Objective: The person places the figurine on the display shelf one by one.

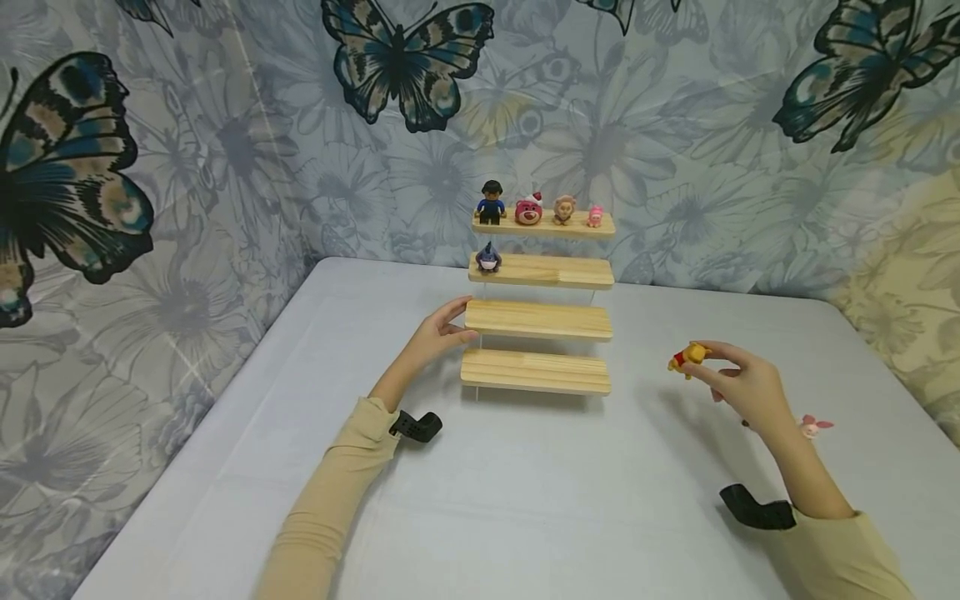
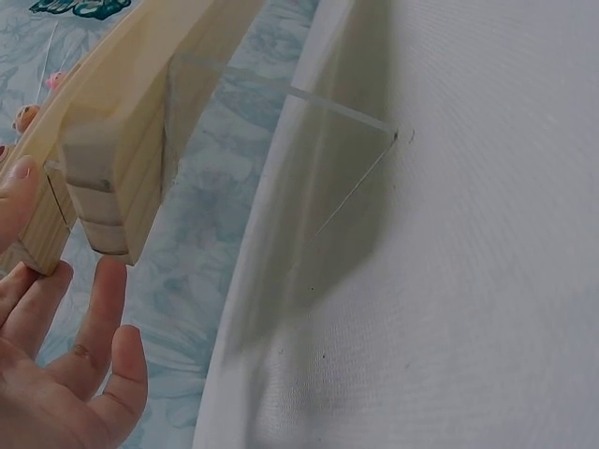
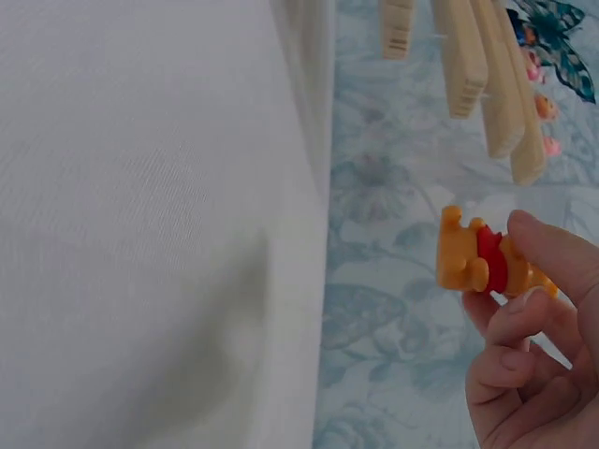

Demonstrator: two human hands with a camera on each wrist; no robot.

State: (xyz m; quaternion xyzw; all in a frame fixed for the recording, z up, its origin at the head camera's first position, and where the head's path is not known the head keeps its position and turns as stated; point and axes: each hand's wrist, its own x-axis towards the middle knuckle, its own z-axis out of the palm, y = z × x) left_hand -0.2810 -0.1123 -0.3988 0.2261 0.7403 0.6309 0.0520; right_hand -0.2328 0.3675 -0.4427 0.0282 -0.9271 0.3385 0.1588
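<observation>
My right hand (image 1: pixel 742 387) pinches a small yellow Winnie-the-Pooh figurine (image 1: pixel 690 357) with a red top, held above the table to the right of a four-tier wooden display stand (image 1: pixel 537 320). In the right wrist view, thumb and fingers grip the figurine (image 3: pixel 468 262) near its head end, its feet pointing away from the hand. My left hand (image 1: pixel 435 337) holds the left end of the stand's second-lowest board, thumb in front and fingers behind. Fingertips touch the wood in the left wrist view, where part of the hand (image 2: pixel 65 374) is cut off.
On the top board stand a dark-haired toy figure (image 1: pixel 491 202), a pink bear (image 1: pixel 528 210), a tan figurine (image 1: pixel 564 210) and a small pink one (image 1: pixel 595 217). A blue-grey donkey figurine (image 1: pixel 489 258) sits below. A pink-eared figurine (image 1: pixel 812 426) lies partly behind my right forearm on the white table (image 1: pixel 540 500).
</observation>
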